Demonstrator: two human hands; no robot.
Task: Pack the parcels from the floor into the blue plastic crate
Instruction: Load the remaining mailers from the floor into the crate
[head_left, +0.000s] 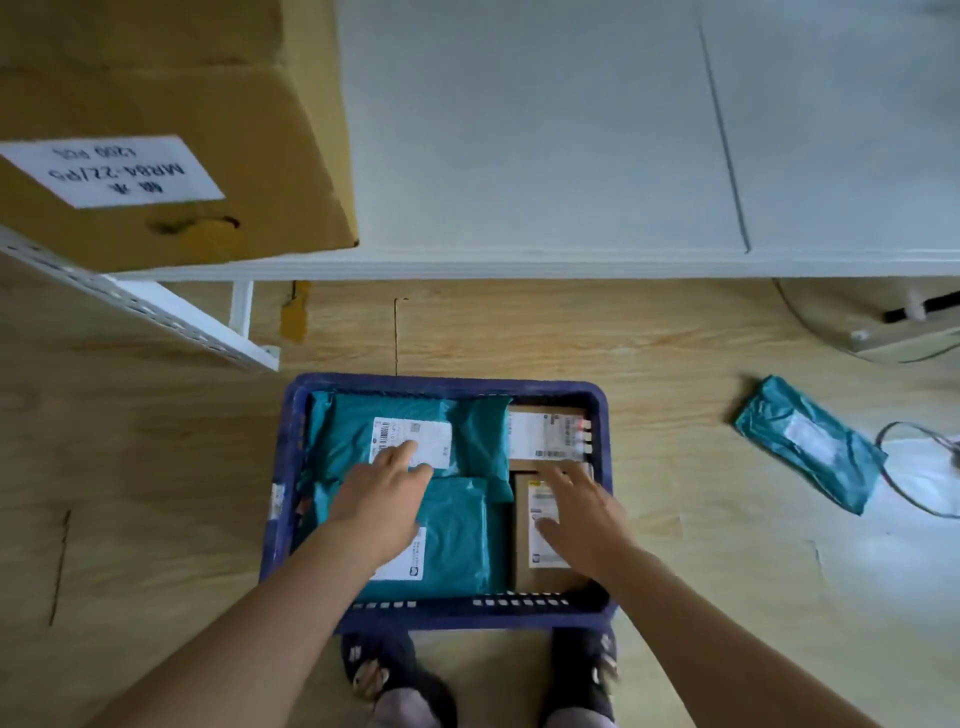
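Reaching into the crate (281, 467) from its near side, both forearms run forward and slightly inward over the near rim. The left hand (384, 493) lies palm down with fingers straight. Its fingertips rest on the white label of the far mailer (480, 436), a teal bag filling the crate's far-left part. The wrist passes over the near mailer (460, 540), a second teal bag lying in front of the first. Nothing is grasped.

The right hand (587, 514) is also palm down, with fingers spread and loose. It covers the right half of the near box (521, 519), a brown carton with a white label in the near-right corner. Motion blur hides whether the palm touches it, but no finger curls round it. The far box (540, 431), also labelled, sits behind it in the far-right corner.

One parcel (810, 441), teal like the mailers, lies on the wooden floor (156, 493), well apart to the crate's right and beyond either hand. Two sandalled feet (384, 670) stand just behind the near rim. A white shelf (519, 156) carrying a large carton (156, 104) stands beyond the crate.
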